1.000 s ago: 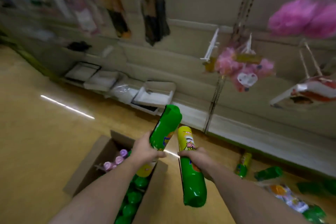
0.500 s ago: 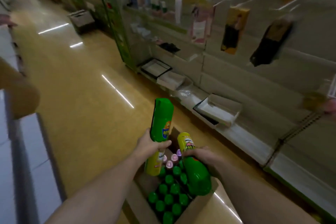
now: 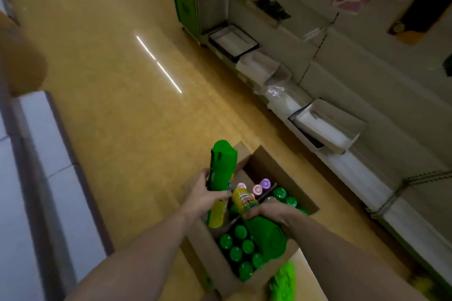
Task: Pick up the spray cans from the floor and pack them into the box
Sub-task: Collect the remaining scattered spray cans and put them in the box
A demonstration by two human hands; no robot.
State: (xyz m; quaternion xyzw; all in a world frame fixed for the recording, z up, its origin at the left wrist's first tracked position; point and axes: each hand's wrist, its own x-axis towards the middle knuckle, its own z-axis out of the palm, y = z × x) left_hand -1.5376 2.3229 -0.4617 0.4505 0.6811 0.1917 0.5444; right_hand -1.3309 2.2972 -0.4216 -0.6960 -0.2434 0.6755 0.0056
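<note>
My left hand (image 3: 206, 197) grips a green and yellow spray can (image 3: 221, 173) upright, green cap up, over the left edge of the open cardboard box (image 3: 281, 168). My right hand (image 3: 270, 209) grips a second spray can (image 3: 265, 228) upside down, its green cap low over the box and its yellow base pointing up. Inside the box stand several green-capped cans (image 3: 241, 249), with a few pink and purple-capped cans (image 3: 260, 186) at the far end.
The box sits on a yellow shop floor (image 3: 117, 105). A low shelf (image 3: 318, 129) with white trays runs along the right. White cartons (image 3: 36, 178) line the left. A bright green object (image 3: 283, 281) lies by the box's near corner.
The view has swung down and left, so the box now lies right under my hands. Both cans have come lower, over the box opening.
</note>
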